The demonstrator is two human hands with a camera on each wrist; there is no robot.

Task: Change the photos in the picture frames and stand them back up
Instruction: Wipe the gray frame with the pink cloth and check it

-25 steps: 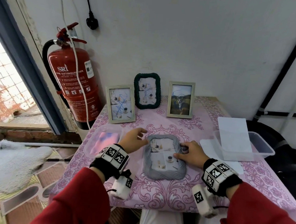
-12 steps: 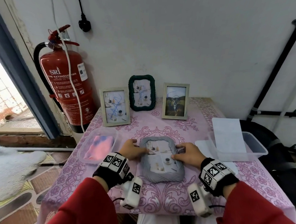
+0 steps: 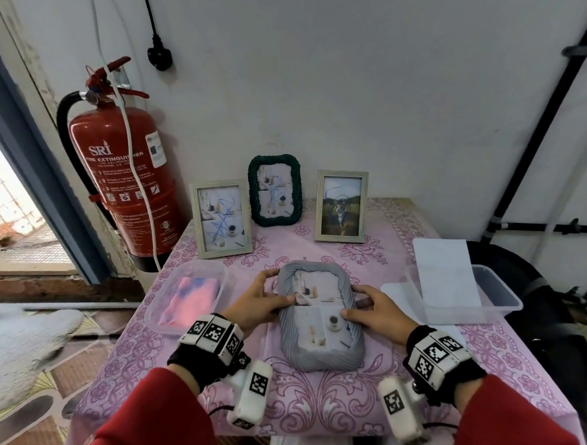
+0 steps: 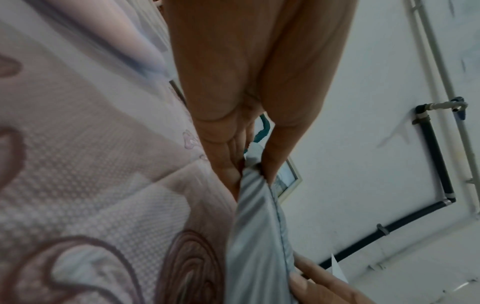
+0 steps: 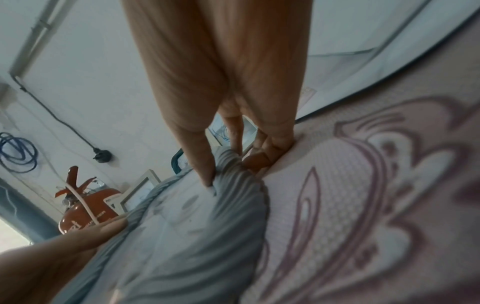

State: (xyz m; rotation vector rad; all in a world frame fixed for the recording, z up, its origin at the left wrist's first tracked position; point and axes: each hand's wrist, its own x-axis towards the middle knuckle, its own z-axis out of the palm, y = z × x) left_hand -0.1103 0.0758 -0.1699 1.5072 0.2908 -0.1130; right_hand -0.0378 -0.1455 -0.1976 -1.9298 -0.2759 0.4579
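Both hands, left (image 3: 259,302) and right (image 3: 376,306), pinch grey frame (image 3: 320,326) edges at 9 and 3 o'clock. Frame probably lifting. Next: stand it upright.

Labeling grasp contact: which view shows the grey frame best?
Head view: the whole grey frame lies face up on the tablecloth, left hand and right hand gripping its sides. Left wrist view shows only its left edge, side-on; right wrist view shows its right edge and part of the photo, blurred.

Grey ribbed frame (image 3: 319,317) lay face up on the pink cloth, photo inside. Behind stood three more frames (image 3: 221,218), upright.
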